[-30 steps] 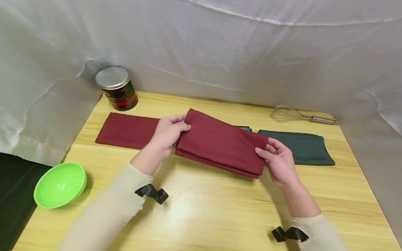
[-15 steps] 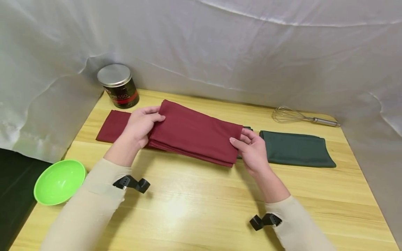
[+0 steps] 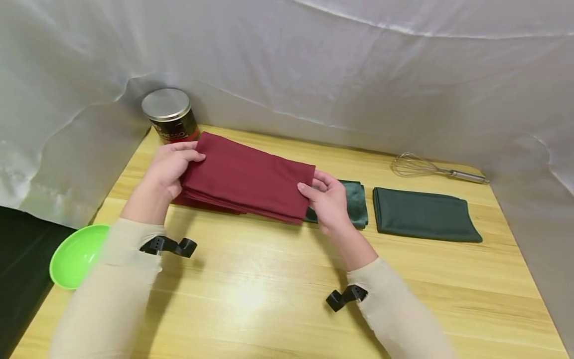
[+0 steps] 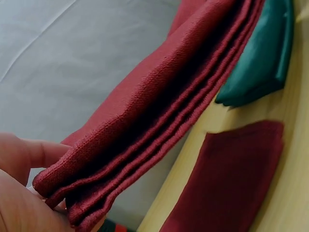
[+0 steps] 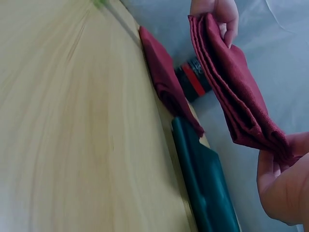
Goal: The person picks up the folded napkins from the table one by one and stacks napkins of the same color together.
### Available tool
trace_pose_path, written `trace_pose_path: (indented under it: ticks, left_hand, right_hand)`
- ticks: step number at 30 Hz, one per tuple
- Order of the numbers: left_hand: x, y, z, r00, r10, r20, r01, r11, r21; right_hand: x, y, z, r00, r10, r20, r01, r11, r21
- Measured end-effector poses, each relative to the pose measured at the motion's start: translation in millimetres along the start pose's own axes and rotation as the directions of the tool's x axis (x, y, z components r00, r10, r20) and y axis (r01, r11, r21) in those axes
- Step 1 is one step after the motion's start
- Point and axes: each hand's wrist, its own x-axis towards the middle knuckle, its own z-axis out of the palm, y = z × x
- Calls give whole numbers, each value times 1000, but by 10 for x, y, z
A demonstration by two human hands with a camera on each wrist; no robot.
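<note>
A folded dark red cloth point(image 3: 251, 174) is held up level between both hands, several layers showing along its near edge in the left wrist view. My left hand point(image 3: 166, 167) pinches its left end, thumb on top. At the opposite end, my right hand point(image 3: 329, 199) pinches the corner with the thumb above and fingers beneath. Below the raised cloth lies a second folded red cloth point(image 4: 227, 179), mostly covered in the head view; the right wrist view shows a gap between the two. A shiny green folded cloth point(image 3: 356, 204) lies just behind my right hand.
Another dark green folded cloth point(image 3: 423, 214) lies to the right, with a wire whisk point(image 3: 435, 169) behind it. A coffee tin point(image 3: 168, 112) stands at the back left. The bright green bowl point(image 3: 73, 259) sits at the left edge of the wooden table point(image 3: 269, 299), beside my left sleeve.
Both hands have carried the folded red cloth leftward, from over the green cloth to above the other red cloth. The shiny green cloth has come into view. Both grips stay the same.
</note>
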Motion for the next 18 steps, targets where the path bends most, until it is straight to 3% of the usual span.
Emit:
trace_pose_path:
  ticks: [4,8,15,18]
  left_hand:
    - [26,45,-143,1000,-1,7,2,1000,-29]
    - [37,83,-273,1000,-7,4,7,1000,-4]
    - [139,102,-497,998,-30,-50,30,1000,-1]
    - [199,95,-579,996,-38,-75,42,998,52]
  right_hand:
    - [55,46,153,1000,8,2,-8,1000,17]
    - [90,74,298,1000,24,8,-24,1000,17]
    - [172,158,532,999,53,12,-53,998,16]
    - [194,195,617,997,71,12,-71,998,1]
